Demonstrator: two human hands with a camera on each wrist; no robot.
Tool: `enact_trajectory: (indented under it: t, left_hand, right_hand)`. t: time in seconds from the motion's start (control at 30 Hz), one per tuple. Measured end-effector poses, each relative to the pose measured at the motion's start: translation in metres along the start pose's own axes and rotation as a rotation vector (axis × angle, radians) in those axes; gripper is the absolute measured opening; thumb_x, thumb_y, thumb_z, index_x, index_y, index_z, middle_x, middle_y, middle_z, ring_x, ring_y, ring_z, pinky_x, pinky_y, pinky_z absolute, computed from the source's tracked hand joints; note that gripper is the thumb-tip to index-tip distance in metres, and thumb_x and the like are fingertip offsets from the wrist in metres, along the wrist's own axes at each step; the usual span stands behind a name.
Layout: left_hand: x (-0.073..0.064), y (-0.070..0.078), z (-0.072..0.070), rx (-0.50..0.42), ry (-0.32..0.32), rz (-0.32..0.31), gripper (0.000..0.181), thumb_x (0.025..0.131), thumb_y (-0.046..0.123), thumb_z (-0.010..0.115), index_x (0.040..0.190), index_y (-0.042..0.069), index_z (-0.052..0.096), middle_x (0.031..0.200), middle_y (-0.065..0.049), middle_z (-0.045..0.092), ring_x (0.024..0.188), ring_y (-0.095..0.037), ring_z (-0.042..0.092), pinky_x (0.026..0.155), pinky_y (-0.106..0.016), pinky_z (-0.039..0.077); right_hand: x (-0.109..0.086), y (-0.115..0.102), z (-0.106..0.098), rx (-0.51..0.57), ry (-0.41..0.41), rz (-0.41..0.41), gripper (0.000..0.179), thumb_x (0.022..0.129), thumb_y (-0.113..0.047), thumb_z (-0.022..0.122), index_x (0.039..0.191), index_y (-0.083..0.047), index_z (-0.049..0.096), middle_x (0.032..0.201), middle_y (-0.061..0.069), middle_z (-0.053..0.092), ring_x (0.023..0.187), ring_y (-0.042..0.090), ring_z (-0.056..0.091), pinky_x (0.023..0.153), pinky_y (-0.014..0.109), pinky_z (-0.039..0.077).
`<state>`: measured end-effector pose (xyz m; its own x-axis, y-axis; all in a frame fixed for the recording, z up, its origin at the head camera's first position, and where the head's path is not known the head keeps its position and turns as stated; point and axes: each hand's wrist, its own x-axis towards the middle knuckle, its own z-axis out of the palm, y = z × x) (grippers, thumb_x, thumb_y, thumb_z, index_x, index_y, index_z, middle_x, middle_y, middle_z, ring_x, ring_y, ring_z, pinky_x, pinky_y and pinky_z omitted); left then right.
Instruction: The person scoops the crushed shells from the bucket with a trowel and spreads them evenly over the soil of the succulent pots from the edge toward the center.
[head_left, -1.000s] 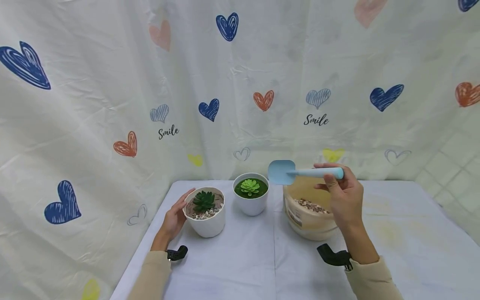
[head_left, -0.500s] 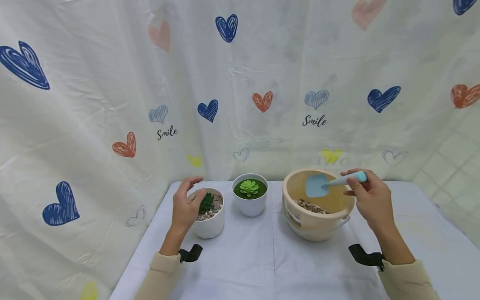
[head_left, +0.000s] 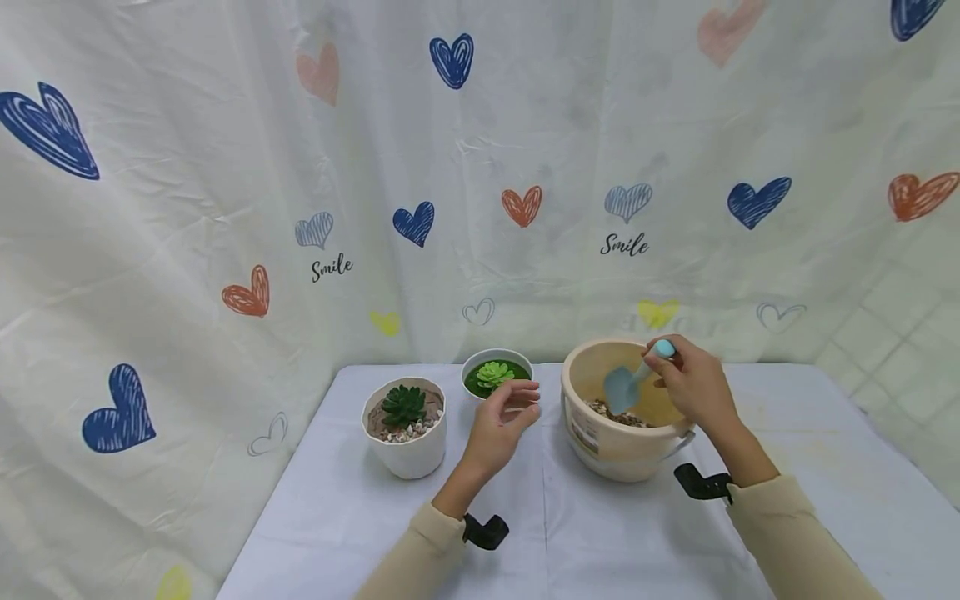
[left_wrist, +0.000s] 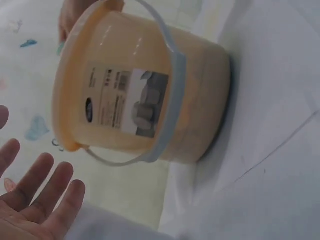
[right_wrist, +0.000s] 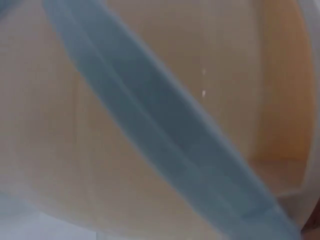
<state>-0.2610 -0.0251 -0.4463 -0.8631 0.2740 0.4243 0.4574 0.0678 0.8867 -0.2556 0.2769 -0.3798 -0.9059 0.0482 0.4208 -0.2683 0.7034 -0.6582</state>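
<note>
My right hand grips the handle of a light-blue shovel, its blade tilted down inside a cream bucket. Pebbly, brownish bits lie at the bucket's bottom, close to the blade. In the left wrist view the bucket shows a label and a grey-blue carrying handle. My left hand is in the air left of the bucket, fingers extended, holding nothing. Behind it, partly hidden, stands a white pot with a light-green succulent.
Left on the white-covered table stands another white pot with a dark-green succulent and pale pebbles. A white curtain printed with hearts hangs behind the table.
My left hand has left the dark-green succulent's pot and moved right, toward the bucket. My right hand moved right, then back left, lowering the shovel's blade into the bucket.
</note>
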Motion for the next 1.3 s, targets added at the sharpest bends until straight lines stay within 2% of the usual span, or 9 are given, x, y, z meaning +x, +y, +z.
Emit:
enact_trajectory:
  t: [0.13,0.27,0.37,0.53,0.73,0.87,1.0,1.17,1.3]
  left_hand:
    - [0.007,-0.012,0.024,-0.018,-0.037,-0.08,0.045,0.098,0.029,0.066,0.141,0.024,0.056,0.136,-0.01,0.062,0.123,-0.03,0.062,0.098,-0.034,0.054]
    - [0.013,-0.018,0.042,-0.016,-0.04,-0.128,0.055,0.098,0.037,0.067,0.149,0.03,0.049,0.146,-0.009,0.055,0.13,-0.033,0.058,0.1,-0.039,0.053]
    - [0.017,-0.02,0.051,-0.027,-0.028,-0.158,0.058,0.097,0.04,0.068,0.15,0.034,0.046,0.149,-0.007,0.052,0.131,-0.033,0.056,0.099,-0.042,0.054]
    - [0.02,-0.022,0.061,-0.075,-0.021,-0.215,0.071,0.093,0.045,0.072,0.154,0.04,0.038,0.151,-0.007,0.051,0.133,-0.028,0.054,0.1,-0.044,0.054]
    - [0.02,-0.024,0.067,-0.07,-0.035,-0.266,0.083,0.088,0.054,0.074,0.157,0.047,0.029,0.152,-0.008,0.053,0.135,-0.022,0.052,0.104,-0.047,0.051]
    - [0.019,-0.024,0.067,-0.064,-0.043,-0.262,0.085,0.089,0.057,0.072,0.159,0.044,0.028,0.153,-0.007,0.054,0.137,-0.022,0.052,0.106,-0.05,0.05]
    - [0.019,-0.024,0.067,-0.063,-0.051,-0.254,0.082,0.089,0.058,0.071,0.158,0.049,0.027,0.153,-0.006,0.054,0.139,-0.022,0.052,0.108,-0.05,0.049]
    - [0.018,-0.023,0.066,-0.064,-0.046,-0.253,0.079,0.09,0.057,0.071,0.155,0.054,0.027,0.154,-0.007,0.053,0.14,-0.022,0.052,0.108,-0.051,0.049]
    - [0.018,-0.022,0.067,-0.063,-0.042,-0.25,0.08,0.09,0.057,0.071,0.157,0.05,0.028,0.153,-0.007,0.054,0.139,-0.023,0.052,0.107,-0.051,0.05]
  right_hand:
    - [0.004,0.003,0.005,-0.021,-0.043,0.021,0.026,0.104,-0.025,0.06,0.121,-0.005,0.063,0.114,0.025,0.072,0.083,0.033,0.076,0.064,0.028,0.058]
    - [0.004,0.004,0.01,-0.055,-0.082,0.018,0.025,0.104,-0.024,0.061,0.12,-0.006,0.064,0.112,0.024,0.074,0.084,0.033,0.076,0.066,0.034,0.057]
    - [0.006,0.003,0.014,-0.078,-0.09,-0.002,0.025,0.103,-0.025,0.062,0.119,-0.006,0.065,0.109,0.023,0.075,0.085,0.032,0.075,0.066,0.036,0.056]
    - [0.009,0.0,0.018,-0.104,-0.091,-0.011,0.024,0.103,-0.025,0.063,0.118,-0.007,0.066,0.097,0.018,0.074,0.084,0.029,0.068,0.063,0.033,0.046]
    - [0.007,0.001,0.017,-0.097,-0.117,0.012,0.027,0.104,-0.028,0.061,0.12,-0.007,0.066,0.105,0.02,0.074,0.091,0.033,0.071,0.065,0.034,0.048]
    - [0.006,0.002,0.014,-0.033,-0.153,0.02,0.028,0.105,-0.028,0.058,0.121,-0.006,0.066,0.118,0.023,0.072,0.099,0.04,0.074,0.076,0.049,0.057]
    - [0.007,0.001,0.012,0.01,-0.196,0.034,0.031,0.106,-0.028,0.056,0.124,-0.004,0.065,0.124,0.024,0.07,0.104,0.041,0.073,0.087,0.059,0.057]
    - [0.008,0.001,0.012,0.052,-0.227,0.054,0.034,0.106,-0.029,0.056,0.126,-0.003,0.064,0.127,0.024,0.068,0.111,0.042,0.071,0.092,0.058,0.056]
    - [0.008,0.002,0.012,0.098,-0.24,0.063,0.035,0.106,-0.028,0.056,0.126,0.0,0.064,0.127,0.024,0.068,0.114,0.043,0.069,0.092,0.053,0.058]
